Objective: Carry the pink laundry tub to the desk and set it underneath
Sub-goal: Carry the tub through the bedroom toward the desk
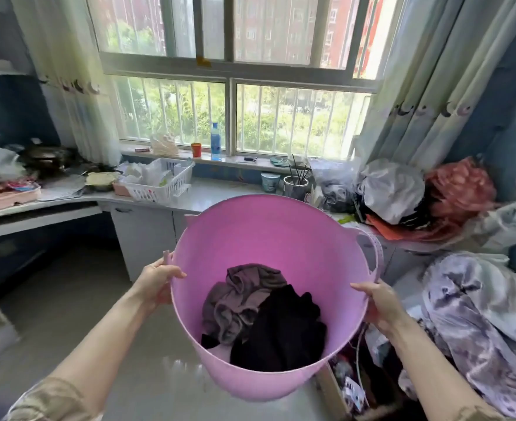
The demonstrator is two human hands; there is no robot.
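I hold the pink laundry tub [269, 235] in the air in front of me, tilted so its inside faces me. Dark clothes [266, 317], grey-brown and black, lie in its bottom. My left hand [156, 284] grips the rim on the left side. My right hand [378, 302] grips the rim on the right, just below a moulded handle [372, 247]. The desk [208, 196] runs under the window ahead, with a dark open space [47, 253] beneath its left part and white cabinet doors [144, 235] beside that.
A white plastic basket [162, 183], cups and clutter sit on the desk top. A water bottle [215, 141] stands on the windowsill. Bags and clothes pile up at the right [418, 196]; a patterned blanket [481, 323] lies lower right. A box of items [357, 384] sits on the floor.
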